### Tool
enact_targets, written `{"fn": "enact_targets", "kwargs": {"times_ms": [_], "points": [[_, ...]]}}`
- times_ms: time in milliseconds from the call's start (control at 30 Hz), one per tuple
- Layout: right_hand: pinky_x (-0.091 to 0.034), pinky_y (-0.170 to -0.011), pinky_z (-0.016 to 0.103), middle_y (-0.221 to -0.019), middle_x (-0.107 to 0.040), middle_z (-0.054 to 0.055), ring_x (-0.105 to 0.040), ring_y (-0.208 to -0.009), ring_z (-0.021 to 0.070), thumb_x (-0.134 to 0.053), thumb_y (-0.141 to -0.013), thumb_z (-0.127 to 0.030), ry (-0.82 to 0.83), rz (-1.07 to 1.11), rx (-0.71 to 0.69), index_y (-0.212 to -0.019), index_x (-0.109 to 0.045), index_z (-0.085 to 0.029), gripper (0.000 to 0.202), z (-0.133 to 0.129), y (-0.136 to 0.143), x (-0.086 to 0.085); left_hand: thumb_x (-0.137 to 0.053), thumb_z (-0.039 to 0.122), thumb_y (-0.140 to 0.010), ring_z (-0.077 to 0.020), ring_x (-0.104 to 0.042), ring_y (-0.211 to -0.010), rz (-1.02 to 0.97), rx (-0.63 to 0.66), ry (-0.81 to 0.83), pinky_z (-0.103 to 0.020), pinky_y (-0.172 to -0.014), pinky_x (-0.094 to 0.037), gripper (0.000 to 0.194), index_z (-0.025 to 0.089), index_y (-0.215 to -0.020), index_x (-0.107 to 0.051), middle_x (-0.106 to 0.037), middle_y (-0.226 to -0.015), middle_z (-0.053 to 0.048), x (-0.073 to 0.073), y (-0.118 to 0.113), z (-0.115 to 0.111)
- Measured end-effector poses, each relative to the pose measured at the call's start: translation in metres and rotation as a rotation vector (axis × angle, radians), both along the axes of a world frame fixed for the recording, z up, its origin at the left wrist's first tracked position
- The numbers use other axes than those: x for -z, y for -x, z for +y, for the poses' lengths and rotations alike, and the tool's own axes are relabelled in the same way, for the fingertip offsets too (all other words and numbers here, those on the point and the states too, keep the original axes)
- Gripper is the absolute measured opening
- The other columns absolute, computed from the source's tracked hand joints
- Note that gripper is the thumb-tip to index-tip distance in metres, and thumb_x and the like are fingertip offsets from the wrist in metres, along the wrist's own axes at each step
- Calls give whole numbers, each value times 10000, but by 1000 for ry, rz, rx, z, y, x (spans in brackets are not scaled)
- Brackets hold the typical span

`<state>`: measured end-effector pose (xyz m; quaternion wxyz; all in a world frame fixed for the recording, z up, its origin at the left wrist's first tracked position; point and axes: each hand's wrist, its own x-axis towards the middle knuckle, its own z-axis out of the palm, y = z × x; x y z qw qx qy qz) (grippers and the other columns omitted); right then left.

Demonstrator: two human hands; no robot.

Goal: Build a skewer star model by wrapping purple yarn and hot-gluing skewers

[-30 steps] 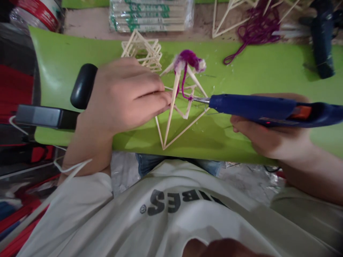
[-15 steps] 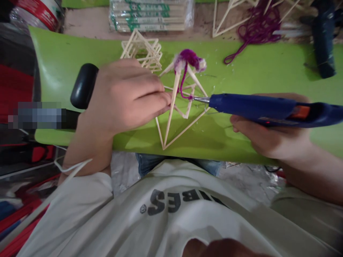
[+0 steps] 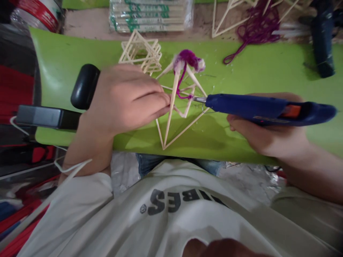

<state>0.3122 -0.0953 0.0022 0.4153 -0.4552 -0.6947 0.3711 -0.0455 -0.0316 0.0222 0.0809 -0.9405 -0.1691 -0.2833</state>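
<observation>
My right hand [image 3: 278,139] is wrapped around a blue hot glue gun [image 3: 246,109]. The gun's metal nozzle meets the end of a purple yarn strand [image 3: 184,96] at a stick of the inner frame. This small inner frame [image 3: 184,115] sits within a larger frame of wooden sticks [image 3: 171,110], whose top is bound with purple yarn [image 3: 187,57] and whitish glue. With fingers pinched together, my left hand [image 3: 125,100] grips the stick frame from the left; its fingertips are partly hidden behind a front stick.
Another stick structure [image 3: 142,53] stands behind my left hand. A black rounded case [image 3: 85,86] and a black box [image 3: 49,117] lie left on the green board [image 3: 241,78]. Packaged chopsticks [image 3: 152,16], a purple yarn heap [image 3: 261,26] and a dark tool [image 3: 323,43] are along the back.
The glue gun and my right hand have shifted slightly left. The hanging yarn strand now bends farther left, with its end still at the nozzle. My left hand has barely moved.
</observation>
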Motion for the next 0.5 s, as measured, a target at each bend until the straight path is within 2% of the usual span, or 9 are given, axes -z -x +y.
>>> {"fn": "enact_targets", "kwargs": {"times_ms": [100, 167, 233, 333, 400, 500], "points": [[-355, -404, 253, -562, -593, -38, -444, -463, 99, -868, -876, -87, -19, -21, -76, -706, -713, -225, 269, 0, -1, 1, -814, 277, -1120, -262, -917, -912, -18, 12, -3, -467, -795, -792, 99, 247, -1049, -753, -835, -966, 57, 0, 0, 1], [-377, -418, 245, -599, -636, -30, -463, -486, 92, -901, -880, -105, 25, -35, -77, -762, -769, -212, 206, -1, -5, 3, -791, 296, -1140, -246, -923, -931, -15, 8, -9, -448, -813, -796, 104, 247, -1055, -758, -836, -977, 69, -1, 0, 2], [-397, -431, 237, -648, -693, -17, -500, -515, 94, -942, -870, -132, 87, -69, -46, -861, -854, -198, 111, -2, -9, 4, -763, 298, -1156, -238, -931, -959, 18, -1, -19, -440, -847, -800, 99, 242, -1074, -766, -846, -1006, 70, -2, 0, 2], [-481, -464, 233, -712, -775, 3, -613, -563, 125, -990, -851, -176, 128, -108, 18, -980, -925, -202, 147, -2, -14, 1, -800, 295, -1123, -252, -923, -901, 35, -9, -37, -450, -822, -797, 78, 230, -1099, -766, -861, -1010, 46, -3, 1, 1], [-549, -491, 242, -760, -828, 22, -708, -612, 166, -984, -840, -183, 87, -79, 18, -975, -930, -210, 148, 0, -16, -4, -812, 317, -1109, -242, -905, -841, 11, -15, -39, -437, -786, -784, 115, 233, -1080, -739, -855, -982, 44, -3, 1, 1], [-573, -469, 258, -787, -858, 56, -771, -625, 212, -981, -779, -161, 3, -40, -13, -893, -919, -196, 134, 3, -18, -9, -836, 342, -1083, -236, -887, -798, -21, -26, -5, -425, -759, -756, 161, 245, -1027, -721, -848, -935, 46, -2, 2, 1]]}}
